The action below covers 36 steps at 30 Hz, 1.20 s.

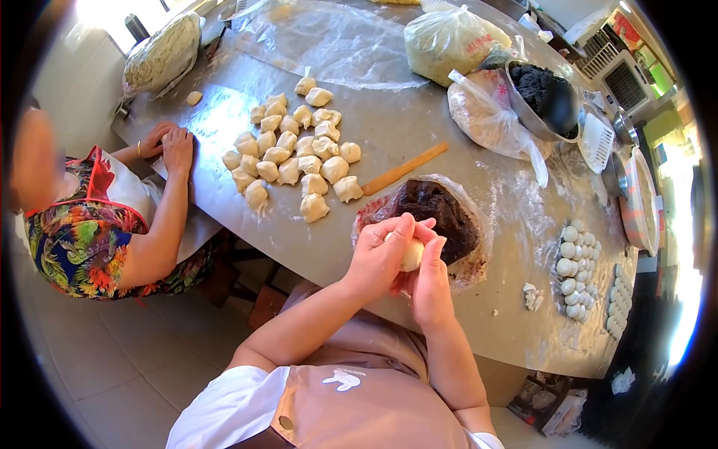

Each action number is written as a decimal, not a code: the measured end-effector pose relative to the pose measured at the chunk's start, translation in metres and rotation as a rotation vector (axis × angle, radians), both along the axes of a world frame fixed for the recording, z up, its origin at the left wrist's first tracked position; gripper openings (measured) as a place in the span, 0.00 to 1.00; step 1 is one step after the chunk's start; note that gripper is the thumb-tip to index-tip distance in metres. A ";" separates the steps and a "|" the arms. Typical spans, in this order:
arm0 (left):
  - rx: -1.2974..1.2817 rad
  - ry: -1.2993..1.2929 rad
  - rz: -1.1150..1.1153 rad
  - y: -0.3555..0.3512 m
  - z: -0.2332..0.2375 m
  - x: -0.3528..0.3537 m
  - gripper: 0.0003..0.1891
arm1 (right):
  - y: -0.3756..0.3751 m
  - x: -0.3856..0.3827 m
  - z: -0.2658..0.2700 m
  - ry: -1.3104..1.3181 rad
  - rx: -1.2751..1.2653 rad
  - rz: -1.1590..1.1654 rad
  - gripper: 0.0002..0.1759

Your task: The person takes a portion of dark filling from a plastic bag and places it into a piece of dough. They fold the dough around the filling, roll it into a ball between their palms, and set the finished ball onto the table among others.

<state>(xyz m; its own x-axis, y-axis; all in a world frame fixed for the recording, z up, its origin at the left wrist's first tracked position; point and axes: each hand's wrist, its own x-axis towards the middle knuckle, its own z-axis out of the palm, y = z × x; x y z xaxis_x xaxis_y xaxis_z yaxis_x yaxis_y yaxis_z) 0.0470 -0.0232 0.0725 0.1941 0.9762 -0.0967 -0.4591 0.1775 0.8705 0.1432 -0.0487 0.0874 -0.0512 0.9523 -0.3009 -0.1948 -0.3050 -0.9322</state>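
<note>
Between my two hands, close to my body above the table edge, sits a pale ball of dough (411, 256). My left hand (379, 254) curls round it from the left, thumb raised beside it. From the right, my right hand (431, 280) cups the same ball, its thumb upright. Just beyond my hands lies a dark brown mass of filling (437, 208) on an open plastic bag (479, 262). A flat wooden stick (404, 168) rests on the table behind it. Many torn dough pieces (289, 172) are spread to the left.
Rows of round white balls (574, 269) stand at the right on the floured metal table (516, 217). A bowl of black filling (540, 93) and a tied bag (449, 45) are at the back. At the left, another person's hands (170, 146) rest on the table near a large wrapped dough lump (161, 56).
</note>
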 end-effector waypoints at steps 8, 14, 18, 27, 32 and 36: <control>0.173 -0.056 0.034 -0.001 -0.002 0.002 0.30 | 0.007 0.013 0.002 0.238 -0.227 0.047 0.32; 0.448 0.268 0.083 -0.001 -0.001 -0.004 0.14 | 0.001 0.009 -0.001 0.380 -0.031 0.084 0.34; 0.147 0.156 0.114 -0.007 0.006 -0.003 0.08 | -0.001 0.011 0.003 0.377 -0.054 0.159 0.37; 0.311 -0.137 0.087 -0.007 0.009 -0.008 0.25 | 0.005 0.022 -0.009 0.435 -0.003 0.196 0.32; 0.175 0.048 0.024 -0.008 0.007 -0.009 0.13 | 0.002 0.004 -0.009 0.252 0.103 0.112 0.33; 0.502 0.364 0.207 -0.010 0.002 -0.004 0.13 | -0.001 0.005 -0.011 0.253 0.212 0.109 0.28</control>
<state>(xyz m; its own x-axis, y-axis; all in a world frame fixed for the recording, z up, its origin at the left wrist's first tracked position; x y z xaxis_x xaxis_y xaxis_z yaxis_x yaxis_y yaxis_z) 0.0433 -0.0331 0.0747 0.0382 0.9336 0.3562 -0.1002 -0.3511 0.9310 0.1479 -0.0494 0.0768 -0.2037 0.9771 -0.0617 -0.4049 -0.1415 -0.9033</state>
